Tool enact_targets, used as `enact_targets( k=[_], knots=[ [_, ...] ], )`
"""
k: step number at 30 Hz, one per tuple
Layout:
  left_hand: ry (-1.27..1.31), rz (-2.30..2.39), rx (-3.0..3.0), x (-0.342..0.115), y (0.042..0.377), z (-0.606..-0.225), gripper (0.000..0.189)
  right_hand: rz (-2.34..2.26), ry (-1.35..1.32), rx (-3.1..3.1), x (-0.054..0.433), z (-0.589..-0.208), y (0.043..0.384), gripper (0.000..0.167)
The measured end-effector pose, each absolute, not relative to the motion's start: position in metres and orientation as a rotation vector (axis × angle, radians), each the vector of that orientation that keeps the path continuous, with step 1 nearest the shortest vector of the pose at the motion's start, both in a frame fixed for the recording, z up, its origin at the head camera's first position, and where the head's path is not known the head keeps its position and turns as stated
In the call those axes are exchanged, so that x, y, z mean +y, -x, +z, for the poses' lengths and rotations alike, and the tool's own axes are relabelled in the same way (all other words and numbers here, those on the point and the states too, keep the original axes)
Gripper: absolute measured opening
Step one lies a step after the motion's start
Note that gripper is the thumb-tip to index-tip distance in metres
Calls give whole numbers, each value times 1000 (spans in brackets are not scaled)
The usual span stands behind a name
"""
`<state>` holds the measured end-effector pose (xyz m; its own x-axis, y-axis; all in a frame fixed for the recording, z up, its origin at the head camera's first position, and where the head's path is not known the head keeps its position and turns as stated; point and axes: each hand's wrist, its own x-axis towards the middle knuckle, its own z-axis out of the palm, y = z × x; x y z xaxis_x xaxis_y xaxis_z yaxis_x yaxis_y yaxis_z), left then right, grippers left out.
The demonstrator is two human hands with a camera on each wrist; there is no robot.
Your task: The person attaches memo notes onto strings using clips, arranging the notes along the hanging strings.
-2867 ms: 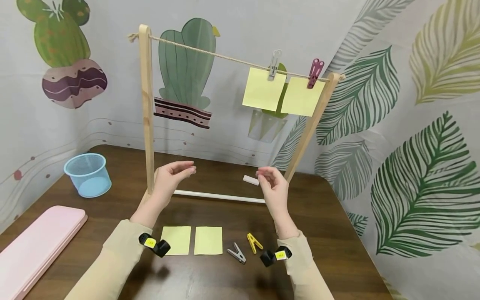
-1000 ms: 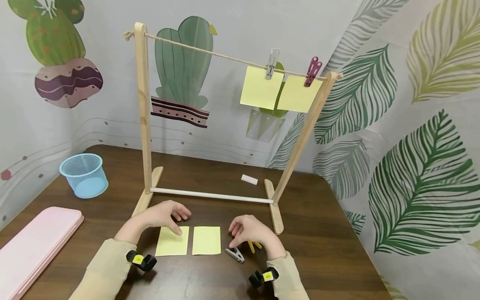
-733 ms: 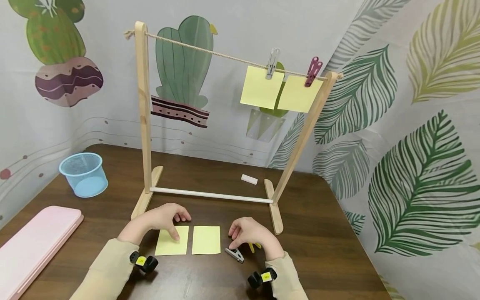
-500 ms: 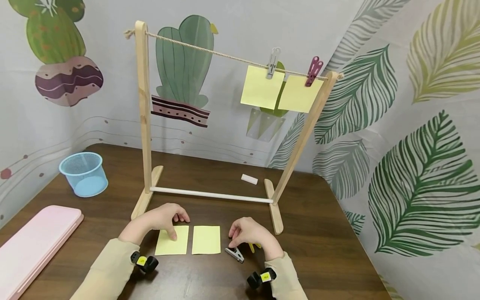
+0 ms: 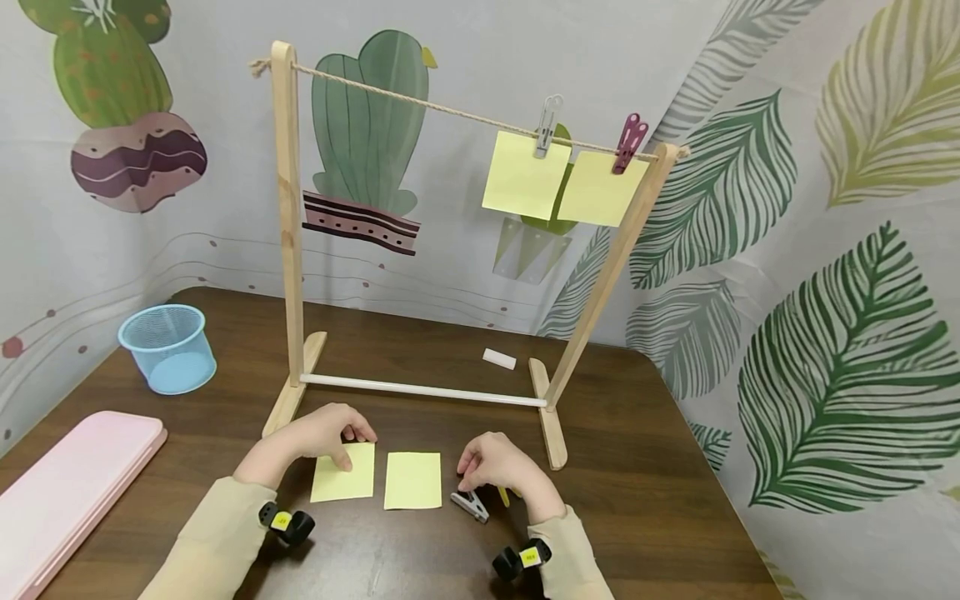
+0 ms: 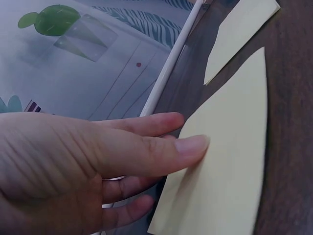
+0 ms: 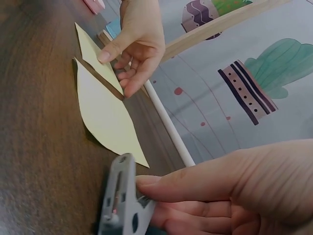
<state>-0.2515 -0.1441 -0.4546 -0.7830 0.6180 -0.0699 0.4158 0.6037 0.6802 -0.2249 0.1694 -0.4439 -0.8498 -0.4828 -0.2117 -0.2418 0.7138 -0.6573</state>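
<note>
My left hand (image 5: 322, 432) pinches the far edge of the left yellow sticky note (image 5: 352, 485). In the left wrist view the thumb lies on top of this note (image 6: 225, 147), with fingers behind its edge. Beside it, a second yellow note (image 5: 412, 481) lies flat on the table. My right hand (image 5: 501, 463) pinches the handle end of a grey clothespin (image 5: 471, 507) low over the tabletop; the right wrist view shows the thumb against the clothespin (image 7: 120, 196). A yellow clothespin (image 5: 504, 497) is mostly hidden beneath the right hand.
A wooden frame (image 5: 288, 233) with a rope (image 5: 397, 96) stands behind. Two yellow notes (image 5: 525, 179) hang at its right, under grey and purple clothespins (image 5: 630, 143). A blue mesh basket (image 5: 168, 358), a pink case (image 5: 82, 492) and a white block (image 5: 498, 358) also sit on the table.
Both hands have come down from above the table to the note and the grey clothespin. The left note has just shifted slightly away from me with the left hand.
</note>
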Motion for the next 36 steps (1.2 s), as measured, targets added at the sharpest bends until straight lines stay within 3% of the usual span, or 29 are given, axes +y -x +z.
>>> enact_targets(
  k=[27, 36],
  knots=[
    [-823, 900, 2664, -145, 251, -455, 56, -1011, 427, 2795, 163, -453, 229, 13],
    [-810, 920, 2649, -143, 252, -454, 56, -964, 326, 2794, 163, -439, 222, 24]
  ],
)
